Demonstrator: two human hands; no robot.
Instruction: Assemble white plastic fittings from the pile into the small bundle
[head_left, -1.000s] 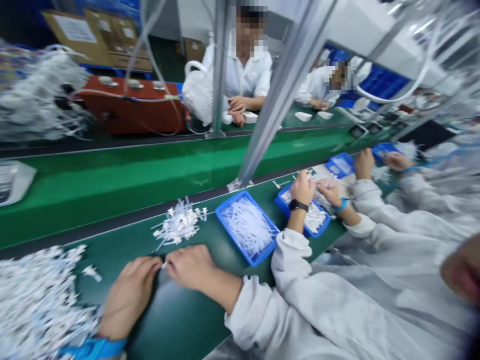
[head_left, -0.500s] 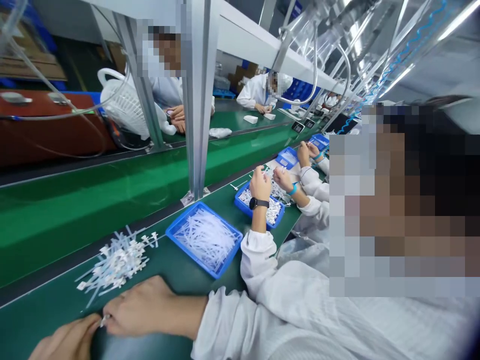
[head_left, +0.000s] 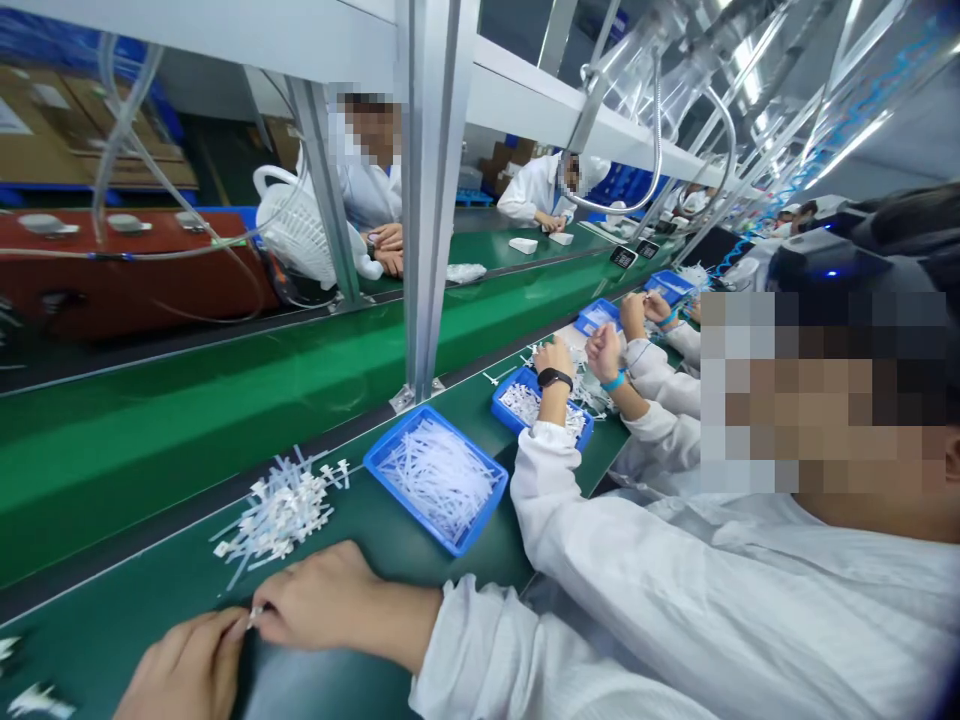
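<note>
My left hand (head_left: 184, 672) and my right hand (head_left: 322, 602) meet at the fingertips low on the dark green table (head_left: 375, 560), pinching one small white plastic part (head_left: 253, 615) between them. Just beyond my hands lies a loose heap of white plastic pieces with thin clear tubes (head_left: 277, 508). Right of that heap stands a blue tray (head_left: 435, 478) filled with thin clear tubes. A few white pieces (head_left: 30, 695) lie at the lower left edge.
A co-worker in a white coat (head_left: 675, 600) sits close on my right, hands over a second blue tray (head_left: 541, 405). More workers sit farther along and across the green conveyor belt (head_left: 187, 400). A metal post (head_left: 435, 200) stands at the belt's edge; a red box (head_left: 127, 270) sits far left.
The camera has swung from the left of the bench toward the right and slightly back. My hands stay together on the small part; the big white pile at left has dropped out of view.
</note>
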